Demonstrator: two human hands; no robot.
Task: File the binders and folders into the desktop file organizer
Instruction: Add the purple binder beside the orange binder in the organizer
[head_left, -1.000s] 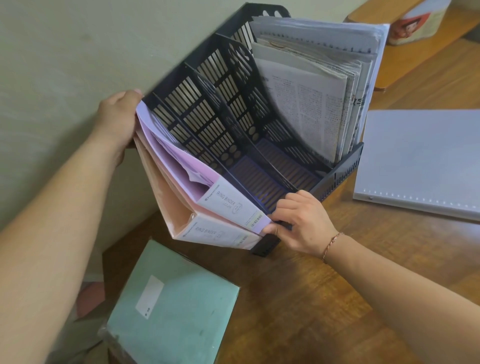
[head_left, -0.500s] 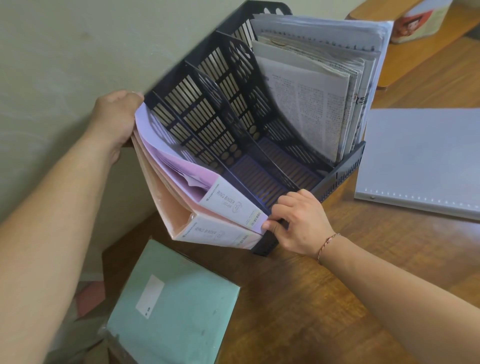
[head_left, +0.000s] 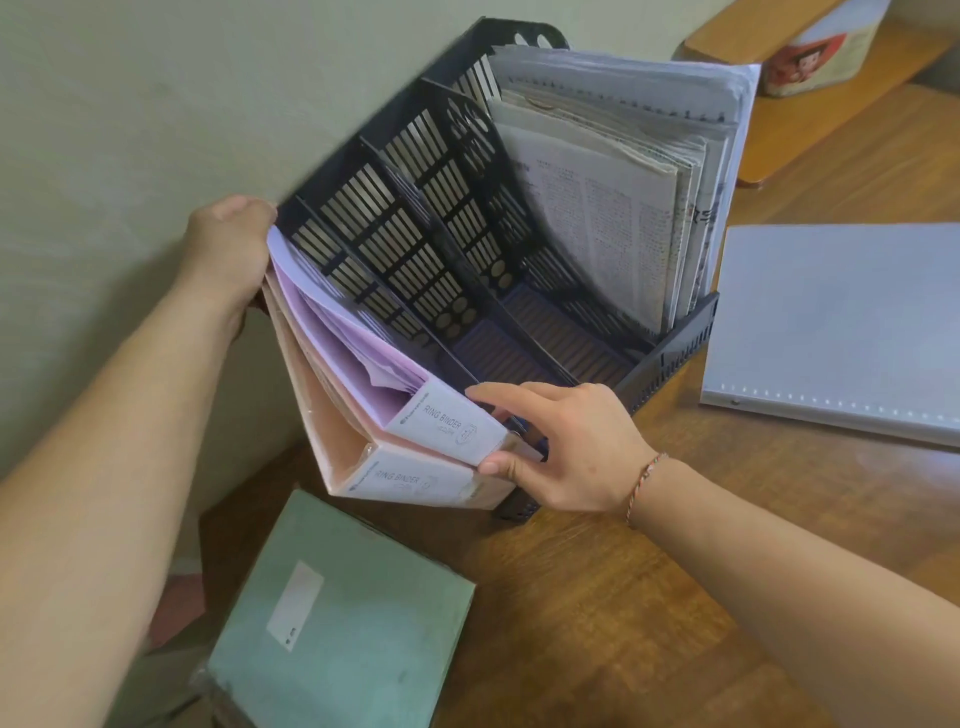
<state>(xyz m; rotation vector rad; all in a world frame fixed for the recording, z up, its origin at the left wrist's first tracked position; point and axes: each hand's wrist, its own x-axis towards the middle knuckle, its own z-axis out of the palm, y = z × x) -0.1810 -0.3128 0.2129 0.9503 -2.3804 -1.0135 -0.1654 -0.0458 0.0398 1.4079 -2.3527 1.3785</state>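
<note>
The black file organizer (head_left: 467, 249) stands at the top middle of the frame, against the wall, on the wooden counter (head_left: 649, 597). It has four slots that I can count. The slot at the far right is full of papers and notebooks (head_left: 613, 208). The two middle slots look bare. The slot at the left holds two ring binders, a purple binder (head_left: 363, 358) and a pink binder (head_left: 332, 436) under it. Both lean out to the left and their front ends stick out past the organizer, so I think this step is not done yet.

The left hand (head_left: 228, 249), at the left middle of the frame, holds the back top corner of the binders, with its fingers hidden behind them. The right hand (head_left: 566, 447), in the middle, pinches the front end of the purple binder between thumb and fingers.

Two more things wait to be filed. One green folder (head_left: 337, 623) lies flat at the bottom left. One gray binder (head_left: 841, 327) lies flat at the right. So two are nearly in and two are left.
</note>
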